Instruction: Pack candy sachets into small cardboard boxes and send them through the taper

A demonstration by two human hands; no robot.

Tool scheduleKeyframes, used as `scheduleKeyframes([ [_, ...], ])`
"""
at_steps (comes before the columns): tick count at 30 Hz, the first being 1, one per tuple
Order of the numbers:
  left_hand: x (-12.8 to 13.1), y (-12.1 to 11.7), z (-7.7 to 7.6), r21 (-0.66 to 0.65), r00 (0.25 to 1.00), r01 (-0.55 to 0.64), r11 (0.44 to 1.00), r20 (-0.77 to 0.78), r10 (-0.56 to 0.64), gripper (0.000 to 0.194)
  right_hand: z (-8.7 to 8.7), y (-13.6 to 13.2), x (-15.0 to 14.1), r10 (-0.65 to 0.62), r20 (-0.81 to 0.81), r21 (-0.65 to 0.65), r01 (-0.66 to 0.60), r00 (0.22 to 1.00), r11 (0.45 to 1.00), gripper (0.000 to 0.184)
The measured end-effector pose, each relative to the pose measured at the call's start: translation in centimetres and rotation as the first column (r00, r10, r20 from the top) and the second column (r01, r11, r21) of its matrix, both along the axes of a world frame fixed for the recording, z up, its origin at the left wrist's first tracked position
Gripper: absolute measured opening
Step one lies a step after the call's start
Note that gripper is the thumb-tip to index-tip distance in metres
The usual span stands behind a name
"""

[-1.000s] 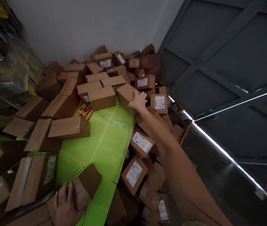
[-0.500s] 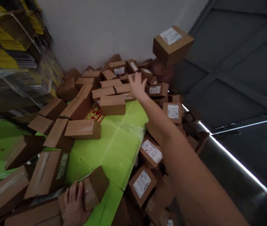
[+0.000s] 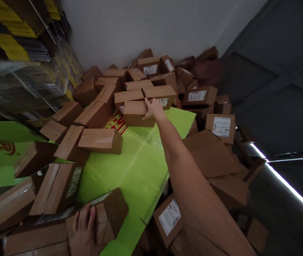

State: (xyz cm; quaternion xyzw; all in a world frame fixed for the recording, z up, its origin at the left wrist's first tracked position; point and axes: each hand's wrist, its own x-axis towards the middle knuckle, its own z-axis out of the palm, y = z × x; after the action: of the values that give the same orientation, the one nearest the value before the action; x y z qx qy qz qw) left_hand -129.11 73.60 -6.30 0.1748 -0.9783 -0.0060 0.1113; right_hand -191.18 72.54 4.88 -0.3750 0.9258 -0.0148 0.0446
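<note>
My left hand [image 3: 84, 227] rests over a taped brown cardboard box [image 3: 116, 209] at the bottom, its fingers bent across the top. Further out, my right hand [image 3: 154, 108] is at the right end of another cardboard box [image 3: 135, 113], with a finger over its upper edge and the thumb against its front. That box lies on a bright green printed sheet [image 3: 130, 167], in front of a labelled box [image 3: 164, 93]. A single taped box [image 3: 99, 139] sits on the sheet between my hands.
Cardboard boxes are heaped against the grey wall [image 3: 151, 25] and down the right side, including a labelled box [image 3: 221, 128]. Strapped yellow-and-black stacks [image 3: 15, 32] stand at the left. A dark door panel [image 3: 282, 96] with light beneath it is at the right.
The box in mid-air at the upper right has come down among the heap. My right hand has moved from open reach down onto a box. My left hand stays on its box.
</note>
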Motion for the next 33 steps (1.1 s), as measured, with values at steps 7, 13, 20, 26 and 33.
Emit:
scheduleKeyframes([
  [7, 0.1, -0.2, -0.2, -0.032, 1.000, 0.002, 0.999, -0.011, -0.002, 0.118, 1.2, 1.2, 4.1, -0.017, -0.039, -0.068, 0.014, 0.999, 0.998, 0.120],
  [13, -0.1, -0.3, 0.1, -0.025, 1.000, 0.015, 1.000, -0.014, -0.016, 0.120, 3.0, 4.5, 11.3, 0.168, -0.126, -0.120, -0.183, 0.978, 0.976, 0.107],
  [20, -0.3, 0.0, 0.6, -0.003, 1.000, -0.011, 1.000, -0.028, 0.011, 0.121, 12.8, 11.7, 6.1, -0.049, -0.293, -0.290, -0.040, 0.955, 0.956, 0.110],
  [26, -0.3, 0.2, 0.8, -0.002, 1.000, -0.015, 1.000, -0.017, 0.015, 0.122, 9.8, 1.7, 11.3, 0.023, -0.015, -0.446, -0.028, 1.000, 0.895, 0.124],
  [33, -0.5, 0.3, 1.3, -0.020, 0.999, 0.014, 1.000, -0.030, -0.015, 0.117, -2.4, -12.1, 26.3, 0.219, 0.291, -0.525, -0.035, 0.931, 0.850, 0.098],
])
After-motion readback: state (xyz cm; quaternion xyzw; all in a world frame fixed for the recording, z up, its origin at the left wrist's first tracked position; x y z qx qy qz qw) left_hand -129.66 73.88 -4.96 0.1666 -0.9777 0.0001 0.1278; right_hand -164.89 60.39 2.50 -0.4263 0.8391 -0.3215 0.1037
